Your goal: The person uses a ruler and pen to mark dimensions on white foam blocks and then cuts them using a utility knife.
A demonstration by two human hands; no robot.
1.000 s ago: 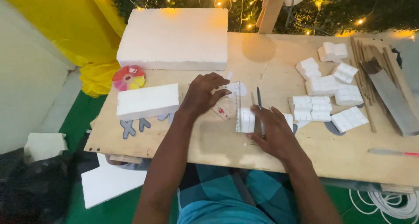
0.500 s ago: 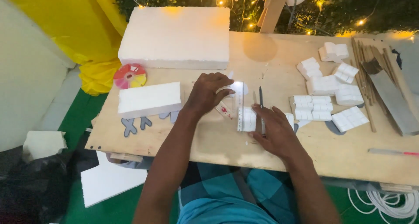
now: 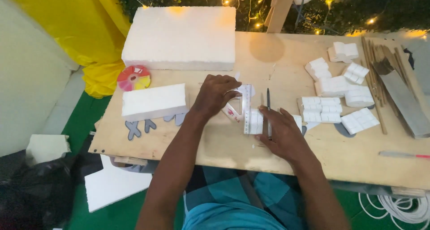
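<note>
The left hand [image 3: 215, 93] presses flat on a clear ruler [image 3: 247, 108], fingers spread, holding it across a small white foam piece [image 3: 256, 121] near the middle of the wooden table [image 3: 224, 145]. The right hand [image 3: 281, 132] rests just right of the foam, fingers closed around a thin dark blade [image 3: 268, 105] that lies along the ruler's right edge. The ruler is narrow and the foam light, so uneven pressure could let the ruler pivot and the blade wander. The left fingertips sit close to the blade's line, so a slip could nick them.
</note>
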